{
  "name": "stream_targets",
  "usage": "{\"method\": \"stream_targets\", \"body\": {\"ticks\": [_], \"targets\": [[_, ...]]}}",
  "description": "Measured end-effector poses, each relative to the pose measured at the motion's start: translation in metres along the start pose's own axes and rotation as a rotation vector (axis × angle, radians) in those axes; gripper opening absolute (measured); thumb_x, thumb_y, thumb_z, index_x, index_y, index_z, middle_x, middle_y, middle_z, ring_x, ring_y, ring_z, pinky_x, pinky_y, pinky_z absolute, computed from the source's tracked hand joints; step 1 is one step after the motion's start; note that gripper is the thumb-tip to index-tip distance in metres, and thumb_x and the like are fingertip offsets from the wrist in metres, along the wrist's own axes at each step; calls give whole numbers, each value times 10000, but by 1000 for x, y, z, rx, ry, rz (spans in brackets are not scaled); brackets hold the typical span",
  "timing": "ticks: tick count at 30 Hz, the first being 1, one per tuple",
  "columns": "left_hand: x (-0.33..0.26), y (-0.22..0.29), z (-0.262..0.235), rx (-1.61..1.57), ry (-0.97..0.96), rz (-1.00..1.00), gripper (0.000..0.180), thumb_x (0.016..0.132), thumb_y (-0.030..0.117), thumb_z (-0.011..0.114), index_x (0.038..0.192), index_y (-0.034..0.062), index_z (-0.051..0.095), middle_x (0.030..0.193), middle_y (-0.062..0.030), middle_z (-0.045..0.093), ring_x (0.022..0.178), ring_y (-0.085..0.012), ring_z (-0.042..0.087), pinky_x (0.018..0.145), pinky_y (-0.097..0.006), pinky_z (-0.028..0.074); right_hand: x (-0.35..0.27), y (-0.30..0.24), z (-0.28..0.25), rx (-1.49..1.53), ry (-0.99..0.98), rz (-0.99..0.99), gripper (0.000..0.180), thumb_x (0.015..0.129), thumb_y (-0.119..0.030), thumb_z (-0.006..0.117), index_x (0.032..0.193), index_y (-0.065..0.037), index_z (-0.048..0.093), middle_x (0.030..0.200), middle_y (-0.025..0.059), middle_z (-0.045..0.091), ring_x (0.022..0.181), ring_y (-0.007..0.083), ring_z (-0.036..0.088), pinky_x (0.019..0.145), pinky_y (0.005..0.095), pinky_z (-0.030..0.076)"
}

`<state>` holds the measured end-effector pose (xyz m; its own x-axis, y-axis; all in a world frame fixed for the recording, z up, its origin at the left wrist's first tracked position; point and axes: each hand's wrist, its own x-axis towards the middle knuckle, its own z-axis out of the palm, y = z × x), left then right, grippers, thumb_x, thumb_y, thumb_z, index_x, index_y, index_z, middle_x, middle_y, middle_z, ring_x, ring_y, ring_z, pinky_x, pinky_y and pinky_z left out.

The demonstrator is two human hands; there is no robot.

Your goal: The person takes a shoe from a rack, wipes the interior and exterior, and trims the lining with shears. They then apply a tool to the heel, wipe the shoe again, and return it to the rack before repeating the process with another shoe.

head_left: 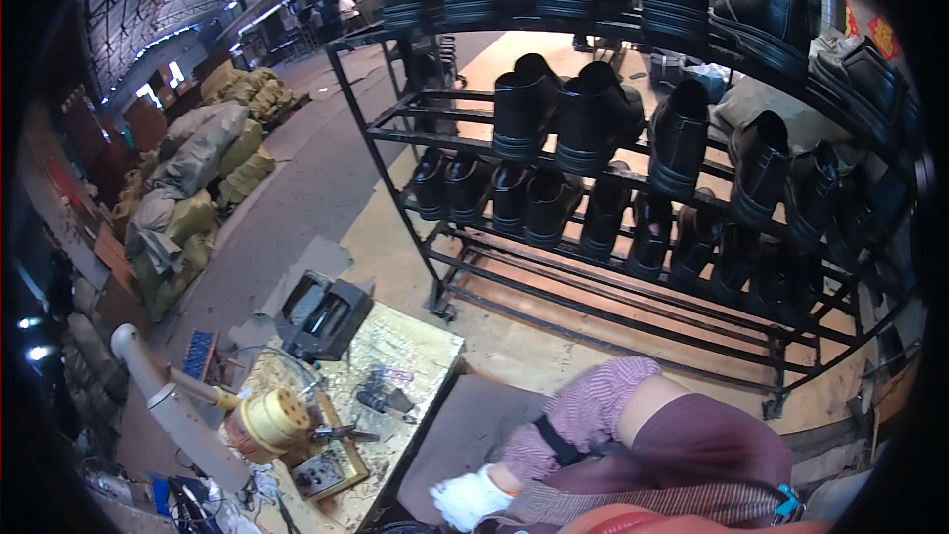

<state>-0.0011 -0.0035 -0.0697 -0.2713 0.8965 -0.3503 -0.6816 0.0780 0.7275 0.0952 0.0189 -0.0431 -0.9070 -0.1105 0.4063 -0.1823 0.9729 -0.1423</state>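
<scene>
My right hand (471,499), in a white glove, is low in the picture, just off the table's right edge. Its fingers blur together, so I cannot make out whether they hold anything. A checked purple sleeve cover (593,396) with a dark band covers that forearm, and the elbow is bent outward. The hand is closest to a grey panel (474,425) beside the worn pale table (420,336). On the table lie a dark pointed tool (386,396), a black metal block-like fixture (324,314) and a yellow round container (269,423). My left hand does not show.
A black metal rack (415,237) with several rows of black shoes (583,119) stands ahead and to the right. A beige jointed lamp-like arm (188,415) rises at the table's left. Stuffed sacks (203,153) line the aisle, and a person (347,8) is far off.
</scene>
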Motion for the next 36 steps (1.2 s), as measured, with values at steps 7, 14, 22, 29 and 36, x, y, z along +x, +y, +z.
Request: {"method": "stream_targets", "body": {"ticks": [7,14,22,29,36], "targets": [[-5,16,-17,-49,72,86,992,912,857,378,1576,120,393,1538,-88,498,1355,-306,506,1209,-410,341,-37,20,-47,333,148,444,430,898,-269,615,1299,-119,651,1044,151,682,1008,367,640,905,484,500],[-37,53,-83,-202,351,266,997,911,856,385,1575,112,392,1545,-87,490,1362,-308,502,1214,-405,338,-23,15,-97,249,230,447,478,969,-281,600,1419,-118,603,1014,134,697,959,347,651,872,459,515],[-50,89,-151,-234,431,484,1003,910,854,394,1574,103,392,1553,-86,482,1370,-311,497,1219,-399,335,-8,10,-108,277,184,543,464,843,-116,712,1300,-43,688,1078,149,718,1052,353,667,985,463,495],[-15,128,-146,-252,409,437,983,906,854,387,1580,138,390,1551,-88,495,1359,-312,518,1166,-447,429,-25,6,-108,148,88,603,438,859,-123,715,1290,-48,696,1095,170,694,1090,377,646,1020,491,461],[16,138,-149,-188,387,490,990,903,870,357,1585,152,386,1544,-100,498,1352,-326,519,1179,-438,412,-57,7,-101,165,-19,693,430,842,-122,720,1268,-60,708,1072,164,694,1072,372,647,1012,493,470]]}}
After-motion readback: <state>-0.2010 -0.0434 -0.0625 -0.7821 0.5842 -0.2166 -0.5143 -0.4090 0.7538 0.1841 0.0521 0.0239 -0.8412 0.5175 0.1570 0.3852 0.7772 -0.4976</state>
